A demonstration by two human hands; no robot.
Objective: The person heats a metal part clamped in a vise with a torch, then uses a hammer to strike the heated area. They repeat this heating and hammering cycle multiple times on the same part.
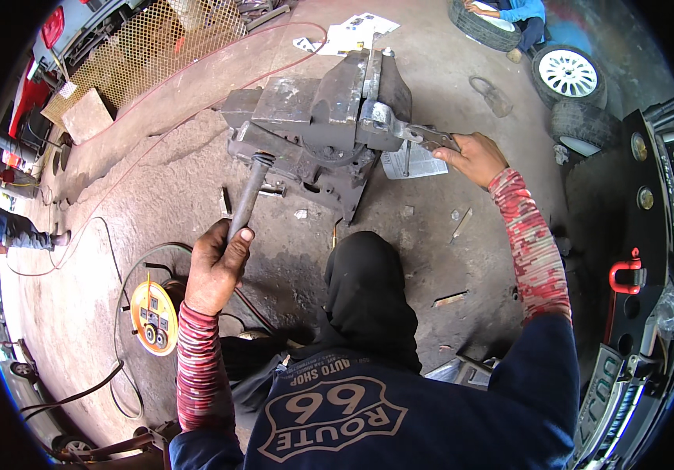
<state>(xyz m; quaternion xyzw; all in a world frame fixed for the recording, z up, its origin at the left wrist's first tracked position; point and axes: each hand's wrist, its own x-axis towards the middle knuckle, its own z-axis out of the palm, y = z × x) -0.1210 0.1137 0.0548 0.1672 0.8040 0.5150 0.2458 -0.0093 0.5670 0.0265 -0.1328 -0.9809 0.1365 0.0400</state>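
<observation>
At far left a yellow cable reel (153, 317) lies on the concrete floor (117, 204), its cable looping round it. Just right of it, the left hand (215, 266) is closed round the lower end of the vise handle (247, 196), a dark bar that slants up to the screw of the heavy bench vise (317, 125), which sits straight on the floor rather than on a worktop. At the jaws' right end a small metal part (388, 121) seems to be clamped, though the view there is too crowded to be sure. The right hand (474, 157) is closed on locking pliers (435, 139) whose nose reaches that part. Paper sheets (415, 163) lie under the pliers. Farther right stand wheels (568, 74) and a dark bumper (650, 235). The vise looks unbolted, so a hard turn of the handle could shift or tip it; if the jaws slacken, the part may slip and the pliers jerk free toward the fingers.
</observation>
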